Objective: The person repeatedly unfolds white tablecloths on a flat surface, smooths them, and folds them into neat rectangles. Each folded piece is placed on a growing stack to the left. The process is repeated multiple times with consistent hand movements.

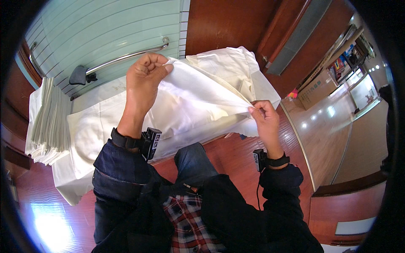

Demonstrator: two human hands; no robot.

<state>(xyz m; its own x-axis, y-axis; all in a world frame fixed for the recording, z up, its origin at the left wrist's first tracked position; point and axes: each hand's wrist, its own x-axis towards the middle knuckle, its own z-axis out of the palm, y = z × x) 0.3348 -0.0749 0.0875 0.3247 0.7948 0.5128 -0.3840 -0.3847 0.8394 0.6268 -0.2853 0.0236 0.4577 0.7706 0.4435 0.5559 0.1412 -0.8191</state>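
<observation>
My left hand (146, 79) pinches one corner of a white cloth (202, 85) between thumb and fingers. Farther right, my right hand (265, 117) grips another part of the same cloth's edge. Between the two hands that edge runs taut and slanting, raised above the covered table. The rest of the cloth hangs and spreads to the left over the table, with soft creases. Behind the raised edge lies a heap of more white cloth (226, 60). A neat stack of folded white cloths (49, 123) rests at the table's left end.
A white cover (66, 177) drapes over the table's front. Beyond it a chrome rail (126, 57) carries a dark grey object (78, 75), before pale slatted glass. A wooden door (234, 25) stands behind. To the right, a cardboard box (316, 90) sits on the shiny floor.
</observation>
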